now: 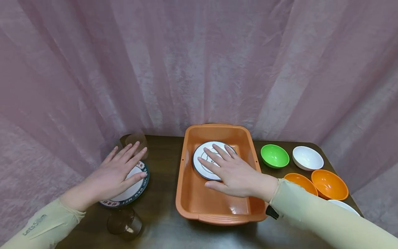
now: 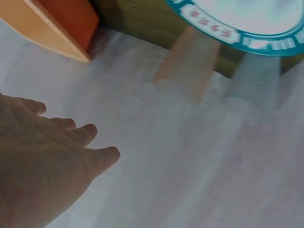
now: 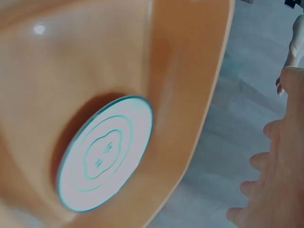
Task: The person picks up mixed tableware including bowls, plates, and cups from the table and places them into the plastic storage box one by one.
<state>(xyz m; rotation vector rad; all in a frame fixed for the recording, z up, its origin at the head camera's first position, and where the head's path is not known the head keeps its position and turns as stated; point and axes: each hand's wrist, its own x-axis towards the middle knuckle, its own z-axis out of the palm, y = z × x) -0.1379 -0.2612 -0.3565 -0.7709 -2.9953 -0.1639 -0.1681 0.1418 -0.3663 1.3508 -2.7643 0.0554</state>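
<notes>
My left hand (image 1: 116, 174), fingers straight and spread, hovers above a white plate (image 1: 138, 188) with a patterned teal rim at the left. That rim also shows at the top of the left wrist view, apart from the hand (image 2: 52, 156). My right hand (image 1: 233, 173) is spread flat over an orange plastic basin (image 1: 180, 186), holding nothing. Inside the basin lies a white plate (image 1: 199, 160) with a dark blue rim, partly hidden by the right fingers. In the right wrist view this plate (image 3: 104, 156) looks tilted and shows a line pattern.
A brown see-through glass (image 1: 122, 221) is near the left plate, and another glass (image 1: 140, 141) stands behind it. Right of the basin are a green bowl (image 1: 275, 156), a white bowl (image 1: 308, 158) and two orange bowls (image 1: 329, 185). A pink curtain (image 1: 199, 69) hangs behind the table.
</notes>
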